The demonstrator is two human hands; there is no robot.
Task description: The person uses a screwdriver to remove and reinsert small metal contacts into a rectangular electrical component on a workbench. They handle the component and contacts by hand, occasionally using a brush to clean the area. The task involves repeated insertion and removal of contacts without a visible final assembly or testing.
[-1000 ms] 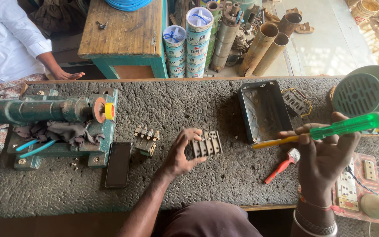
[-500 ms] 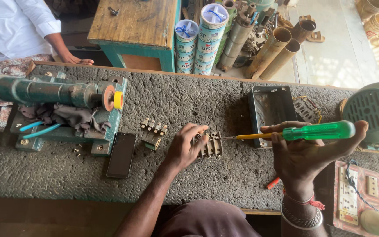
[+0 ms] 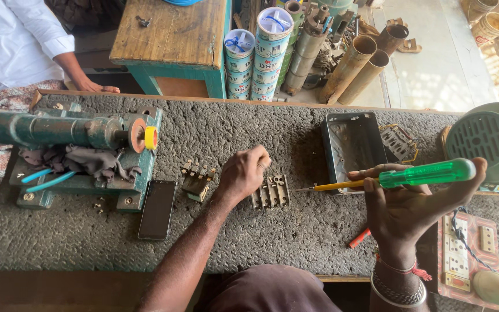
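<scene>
Screwdriver (image 3: pixel 402 175) clamped in right hand (image 3: pixel 411 211), left hand (image 3: pixel 244 173) fisted, touching switch block (image 3: pixel 272 192) between hands.

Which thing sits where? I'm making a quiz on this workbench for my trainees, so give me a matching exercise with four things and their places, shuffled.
Things:
1. screwdriver
2. phone
3. grey switch block
4. open metal box

Places:
A. lying dark and flat on the mat beside the green machine base
B. held in the right hand
C. on the mat behind the screwdriver's tip
D. under the fingers of the left hand

Pairs: 1-B, 2-A, 3-D, 4-C
</scene>
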